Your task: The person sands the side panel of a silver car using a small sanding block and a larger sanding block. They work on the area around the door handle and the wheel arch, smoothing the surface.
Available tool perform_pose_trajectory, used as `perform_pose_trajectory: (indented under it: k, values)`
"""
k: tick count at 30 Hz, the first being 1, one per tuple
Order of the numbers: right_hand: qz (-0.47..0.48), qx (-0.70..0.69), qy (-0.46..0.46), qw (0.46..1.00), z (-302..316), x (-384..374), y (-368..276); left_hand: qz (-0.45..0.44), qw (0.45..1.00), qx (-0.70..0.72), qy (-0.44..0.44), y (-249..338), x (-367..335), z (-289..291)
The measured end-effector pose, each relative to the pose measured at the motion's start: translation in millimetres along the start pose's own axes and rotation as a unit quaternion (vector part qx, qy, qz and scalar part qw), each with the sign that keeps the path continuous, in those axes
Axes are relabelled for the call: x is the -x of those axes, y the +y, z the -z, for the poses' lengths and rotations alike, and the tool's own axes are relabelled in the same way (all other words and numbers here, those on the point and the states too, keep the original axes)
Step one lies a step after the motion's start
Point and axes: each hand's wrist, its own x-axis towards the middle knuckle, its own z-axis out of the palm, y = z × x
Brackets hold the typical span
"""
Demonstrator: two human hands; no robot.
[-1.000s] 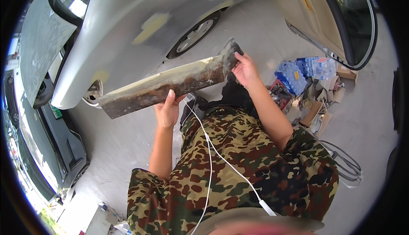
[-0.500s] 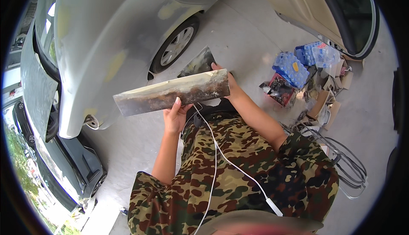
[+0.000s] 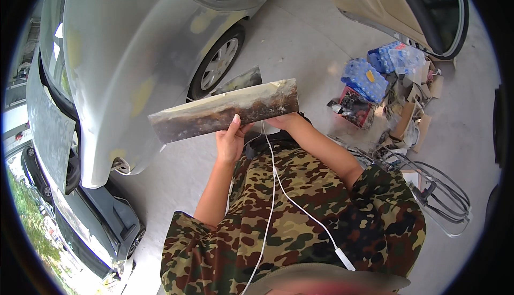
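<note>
A long, rusty panel is being held up in front of the chest by both hands. The left hand is closed on its lower edge near the middle, the thumb pressed over the face of the panel and the fingers hidden behind it. The right hand is gripping the lower right corner; only part of it is being shown, since the panel is covering most of the fingers. The panel is being kept roughly level, tilted a little up toward the right, clear of the floor and of the cars.

Its face is being shown as stained brown and dark along the lower half and pale along the top edge, so by the look of it the piece is off a vehicle and not yet cleaned or refinished. A second dark panel is lying on the floor just behind it, near the wheel of the silver car. That car is carrying yellowish filler patches and is unpainted in places, which suggests bodywork is only partly done.

A white cable is hanging down over the camouflage shirt. To the right, packs of bottles, boxes and a coil of hose are lying on the floor beside a tan car.
</note>
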Motion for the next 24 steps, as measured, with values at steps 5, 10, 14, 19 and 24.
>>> perform_pose_trajectory:
  k: [5, 10, 14, 19, 24]
  values:
    - [-0.028, 0.281, 0.262, 0.923, 29.4, 76.3, -46.7, -0.008, 1.0, -0.004, -0.011, 1.0, -2.2, 3.6]
    - [-0.146, 0.645, 0.388, 0.642, 51.4, 197.1, -90.2, -0.022, 0.999, -0.041, -0.01, 7.7, 2.0, 6.5]
    - [-0.254, 0.604, 0.405, 0.637, 60.1, 249.3, -61.6, -0.027, 0.998, -0.057, -0.011, 9.4, -2.9, 12.1]
    - [-0.295, 0.461, 0.404, 0.733, 55.1, 254.3, 1.9, -0.013, 0.995, -0.096, -0.028, 14.0, -7.8, 22.8]
    - [-0.383, 0.445, 0.224, 0.778, -22.8, 299.2, -6.1, 0.003, 0.989, -0.145, -0.026, 20.5, -6.0, 34.3]
